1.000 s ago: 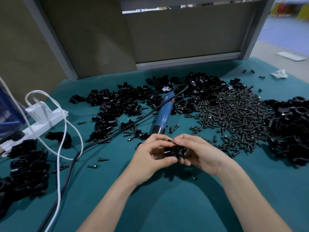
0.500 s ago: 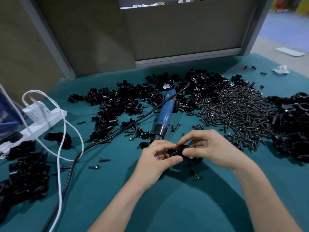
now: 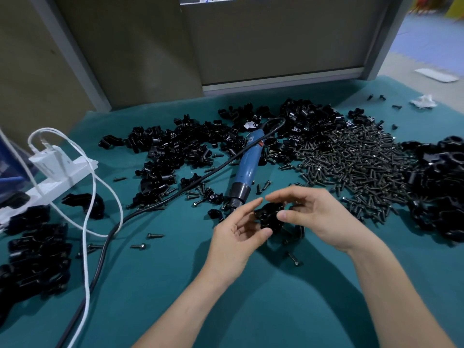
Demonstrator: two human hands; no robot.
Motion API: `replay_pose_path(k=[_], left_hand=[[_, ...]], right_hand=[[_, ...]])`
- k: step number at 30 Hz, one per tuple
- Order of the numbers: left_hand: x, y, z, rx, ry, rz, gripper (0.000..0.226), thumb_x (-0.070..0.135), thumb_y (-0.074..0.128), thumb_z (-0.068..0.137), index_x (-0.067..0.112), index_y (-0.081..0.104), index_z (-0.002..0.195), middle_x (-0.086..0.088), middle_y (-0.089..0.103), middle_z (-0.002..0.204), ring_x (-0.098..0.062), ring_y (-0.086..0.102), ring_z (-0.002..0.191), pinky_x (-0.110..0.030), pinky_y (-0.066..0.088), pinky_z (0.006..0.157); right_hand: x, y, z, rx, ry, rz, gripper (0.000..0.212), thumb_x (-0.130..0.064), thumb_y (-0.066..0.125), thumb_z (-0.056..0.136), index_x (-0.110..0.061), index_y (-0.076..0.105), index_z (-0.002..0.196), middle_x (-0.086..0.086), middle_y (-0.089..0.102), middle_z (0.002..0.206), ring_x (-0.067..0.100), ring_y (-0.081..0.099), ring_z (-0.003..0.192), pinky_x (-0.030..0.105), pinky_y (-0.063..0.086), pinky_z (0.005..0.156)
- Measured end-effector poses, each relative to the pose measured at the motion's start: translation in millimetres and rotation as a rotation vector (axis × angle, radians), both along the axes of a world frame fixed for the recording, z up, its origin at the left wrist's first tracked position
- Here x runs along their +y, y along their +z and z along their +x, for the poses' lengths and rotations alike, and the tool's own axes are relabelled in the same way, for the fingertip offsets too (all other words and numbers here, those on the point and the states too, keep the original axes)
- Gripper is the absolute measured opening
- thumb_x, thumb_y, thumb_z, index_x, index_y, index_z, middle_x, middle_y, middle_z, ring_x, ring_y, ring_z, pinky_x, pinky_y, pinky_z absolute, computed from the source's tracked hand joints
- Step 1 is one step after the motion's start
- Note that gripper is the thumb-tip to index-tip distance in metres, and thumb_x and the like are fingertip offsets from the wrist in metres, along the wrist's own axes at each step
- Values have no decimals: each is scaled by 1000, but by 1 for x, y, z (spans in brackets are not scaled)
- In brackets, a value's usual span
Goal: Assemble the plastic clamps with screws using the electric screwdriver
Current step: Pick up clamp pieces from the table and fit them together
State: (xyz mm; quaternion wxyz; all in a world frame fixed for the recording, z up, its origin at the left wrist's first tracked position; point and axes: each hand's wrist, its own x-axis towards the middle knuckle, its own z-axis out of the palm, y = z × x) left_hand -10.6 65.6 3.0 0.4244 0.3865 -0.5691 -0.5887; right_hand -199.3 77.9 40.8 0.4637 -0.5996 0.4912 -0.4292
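Note:
My left hand point(image 3: 237, 238) and my right hand point(image 3: 321, 217) meet over the teal mat, both on one black plastic clamp point(image 3: 269, 217). The left index finger and thumb bracket it from the left. The right thumb presses its right side, with the right fingers curved over the top. The clamp is partly hidden by fingers. The blue electric screwdriver point(image 3: 247, 167) lies on the mat just beyond the hands, tip toward me, untouched. A wide heap of black screws point(image 3: 356, 167) lies to the right of it. A loose screw point(image 3: 293, 258) lies below the hands.
Heaps of black clamp parts lie at the back point(image 3: 175, 151) and far right point(image 3: 442, 187); more clamps sit at the left edge point(image 3: 35, 247). A white power strip point(image 3: 57, 172) with a white cable and the tool's black cord point(image 3: 105, 247) cross the left side. Grey panels stand behind.
My left fingers have spread apart from a tighter pinch on the clamp. The right hand has lifted its fingers over the clamp's top. The screwdriver has not moved.

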Motion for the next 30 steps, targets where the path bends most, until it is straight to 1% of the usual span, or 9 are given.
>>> replay_pose_path(k=[3, 8, 12, 15, 19, 23, 25, 28, 30], left_hand=[[0, 0, 1, 30, 9, -1, 50, -7, 73, 79, 30, 66, 112, 15, 73, 102, -1, 65, 92, -13, 49, 82], [1, 0, 1, 56, -9, -1, 45, -11, 71, 79, 24, 67, 108, 10, 74, 96, -2, 65, 86, -14, 50, 79], [-1, 0, 1, 68, -13, -2, 41, -10, 72, 79, 21, 68, 106, 8, 73, 94, -4, 65, 86, -15, 50, 80], [-1, -1, 0, 74, -4, 16, 38, -8, 72, 78, 19, 69, 104, 6, 74, 92, -5, 65, 86, -14, 49, 79], [-2, -2, 0, 77, 11, 76, 31, -4, 73, 78, 17, 71, 101, -2, 75, 92, -16, 68, 87, -19, 54, 80], [-1, -1, 0, 61, 10, 92, 28, -3, 74, 78, 21, 73, 94, -3, 74, 79, -12, 69, 75, -19, 55, 75], [-1, -1, -1, 53, 18, 91, 27, -2, 74, 78, 22, 73, 92, -3, 74, 79, -12, 68, 74, -19, 55, 75], [-1, 0, 0, 63, 50, 125, 24, 6, 78, 73, 21, 74, 92, -7, 75, 83, -16, 67, 78, -20, 55, 75], [0, 1, 1, 58, 56, 145, 26, 12, 79, 70, 21, 73, 94, -12, 75, 89, -17, 68, 81, -20, 56, 73]], right_hand=[[0, -1, 1, 3, -8, 36, 28, -1, 72, 81, -20, 74, 102, 2, 71, 103, 13, 67, 99, 21, 52, 85], [1, 1, -1, 82, 1, 48, 28, -3, 75, 79, -22, 74, 100, -4, 73, 100, 9, 66, 99, 20, 50, 88], [2, 1, -1, 57, 7, 86, 28, -1, 74, 79, -24, 75, 97, -5, 74, 96, 7, 67, 92, 19, 52, 81], [1, 1, -1, 38, 12, 97, 28, 0, 74, 80, -23, 75, 96, -3, 74, 94, 7, 67, 90, 21, 53, 80], [1, 1, -2, 30, 27, 101, 29, 0, 74, 80, -25, 75, 95, -3, 74, 95, 8, 67, 91, 19, 52, 79], [1, 0, -4, 26, 38, 120, 27, -1, 74, 80, -21, 74, 98, -1, 74, 96, 9, 68, 93, 18, 52, 79], [1, 1, -5, 42, 48, 133, 30, -2, 75, 79, -20, 73, 103, -1, 73, 102, 10, 68, 97, 20, 52, 83], [4, 8, -16, 2, -66, 104, 36, -1, 74, 77, -22, 70, 106, -1, 72, 104, 13, 70, 96, 19, 53, 83], [8, 14, -30, 88, -242, 36, 27, -3, 73, 80, -23, 73, 98, -5, 73, 92, 11, 70, 83, 16, 53, 78]])
